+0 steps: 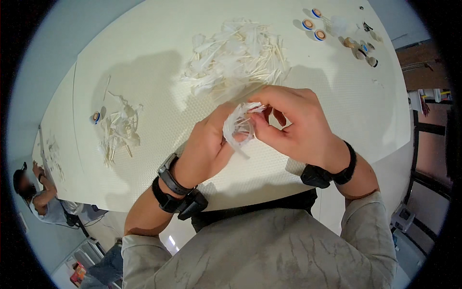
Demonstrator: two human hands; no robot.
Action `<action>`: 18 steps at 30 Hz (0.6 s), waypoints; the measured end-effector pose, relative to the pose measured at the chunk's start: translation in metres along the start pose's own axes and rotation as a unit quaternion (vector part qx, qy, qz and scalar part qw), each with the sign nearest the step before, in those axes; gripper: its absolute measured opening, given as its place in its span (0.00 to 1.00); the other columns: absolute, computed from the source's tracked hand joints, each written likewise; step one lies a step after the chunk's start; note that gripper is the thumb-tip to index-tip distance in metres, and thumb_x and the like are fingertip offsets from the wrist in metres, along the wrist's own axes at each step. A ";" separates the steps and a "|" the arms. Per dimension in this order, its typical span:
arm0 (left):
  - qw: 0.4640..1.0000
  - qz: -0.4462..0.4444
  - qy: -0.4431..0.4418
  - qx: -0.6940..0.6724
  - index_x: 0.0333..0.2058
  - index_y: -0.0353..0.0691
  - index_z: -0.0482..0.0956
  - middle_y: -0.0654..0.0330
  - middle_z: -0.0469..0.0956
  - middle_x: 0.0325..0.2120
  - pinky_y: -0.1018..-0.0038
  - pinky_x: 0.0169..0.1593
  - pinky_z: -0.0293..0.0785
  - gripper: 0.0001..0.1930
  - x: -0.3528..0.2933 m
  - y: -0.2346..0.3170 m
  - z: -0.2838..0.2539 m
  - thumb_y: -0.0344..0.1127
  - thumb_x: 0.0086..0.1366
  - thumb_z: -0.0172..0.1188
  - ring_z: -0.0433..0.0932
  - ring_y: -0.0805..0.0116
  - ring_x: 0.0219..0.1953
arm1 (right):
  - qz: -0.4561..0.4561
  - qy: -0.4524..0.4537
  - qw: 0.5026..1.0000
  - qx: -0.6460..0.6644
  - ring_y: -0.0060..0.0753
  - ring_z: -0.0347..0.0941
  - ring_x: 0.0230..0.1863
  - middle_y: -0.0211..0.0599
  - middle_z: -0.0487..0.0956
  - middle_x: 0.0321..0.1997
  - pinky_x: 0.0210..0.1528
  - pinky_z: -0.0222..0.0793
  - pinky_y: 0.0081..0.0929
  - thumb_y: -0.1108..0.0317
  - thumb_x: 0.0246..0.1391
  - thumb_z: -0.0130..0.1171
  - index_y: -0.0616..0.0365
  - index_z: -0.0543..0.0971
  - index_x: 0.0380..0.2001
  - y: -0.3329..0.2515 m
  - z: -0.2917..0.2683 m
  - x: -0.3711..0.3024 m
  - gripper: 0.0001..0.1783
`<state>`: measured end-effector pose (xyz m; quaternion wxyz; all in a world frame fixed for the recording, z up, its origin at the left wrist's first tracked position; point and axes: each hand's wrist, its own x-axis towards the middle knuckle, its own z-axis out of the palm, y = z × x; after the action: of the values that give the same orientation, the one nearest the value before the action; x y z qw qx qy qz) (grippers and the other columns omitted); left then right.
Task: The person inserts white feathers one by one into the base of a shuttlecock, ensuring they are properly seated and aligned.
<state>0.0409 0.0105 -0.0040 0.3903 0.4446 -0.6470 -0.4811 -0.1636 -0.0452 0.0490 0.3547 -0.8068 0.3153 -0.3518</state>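
Here's the white table (370, 113), top finely textured, edges bowing through the lens. At twelve o'clock, a big tangled heap of pale sticks and translucent white film (236, 60)! Round to one, three small round blue-and-white pieces (308, 24) in a cluster; at two, a scatter of little brown, dark and pale bits (372, 61). Over at nine, a smaller stick-and-film pile (120, 127), one more blue-rimmed round (96, 117) just beside it.

Single view, head-worn left fisheye. Looks steeply down and forward from above the wearer's shirt (260, 245) onto the bench (356, 106). Left hand (207, 137) and right hand (303, 120) at close range, mid-frame. Wide field: bench edges bow toward the periphery.
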 end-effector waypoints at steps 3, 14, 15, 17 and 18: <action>0.999 0.017 0.014 0.036 0.53 0.34 0.71 0.47 0.81 0.35 0.68 0.41 0.77 0.19 0.002 0.004 -0.001 0.31 0.67 0.62 0.82 0.52 0.35 | -0.004 0.004 1.000 -0.009 0.37 0.77 0.24 0.38 0.78 0.26 0.27 0.72 0.29 0.72 0.53 0.66 0.59 0.79 0.34 0.005 0.001 0.000 0.07; 0.997 0.006 0.079 0.008 0.48 0.29 0.71 0.60 0.79 0.35 0.79 0.42 0.73 0.12 0.003 0.014 -0.003 0.28 0.69 0.58 0.72 0.79 0.37 | 0.146 0.086 0.942 -0.289 0.36 0.80 0.29 0.37 0.84 0.31 0.32 0.74 0.32 0.60 0.57 0.65 0.57 0.83 0.32 0.065 -0.040 0.020 0.11; 0.997 0.007 0.073 0.033 0.47 0.29 0.72 0.60 0.78 0.35 0.79 0.41 0.72 0.12 0.004 0.020 -0.004 0.28 0.69 0.58 0.72 0.79 0.36 | 0.156 0.082 0.943 -0.284 0.38 0.80 0.29 0.38 0.84 0.30 0.33 0.75 0.33 0.58 0.57 0.65 0.57 0.84 0.32 0.070 -0.035 0.022 0.12; 0.996 0.009 0.066 0.056 0.47 0.29 0.72 0.60 0.78 0.34 0.78 0.41 0.72 0.11 0.005 0.021 -0.004 0.28 0.69 0.58 0.72 0.78 0.36 | 0.167 0.079 0.942 -0.280 0.39 0.80 0.29 0.39 0.84 0.30 0.34 0.75 0.34 0.56 0.56 0.65 0.57 0.84 0.33 0.076 -0.031 0.022 0.14; 0.995 0.017 0.062 0.074 0.47 0.29 0.72 0.60 0.78 0.34 0.78 0.41 0.72 0.12 0.003 0.019 -0.007 0.28 0.69 0.58 0.72 0.78 0.36 | 0.167 0.084 0.940 -0.284 0.40 0.80 0.29 0.40 0.84 0.29 0.35 0.76 0.34 0.57 0.56 0.65 0.57 0.84 0.33 0.077 -0.029 0.024 0.14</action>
<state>0.0425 0.0084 0.0159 0.4039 0.4900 -0.6627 -0.3969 -0.1932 -0.1157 0.0103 0.1362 -0.7776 0.5607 -0.2498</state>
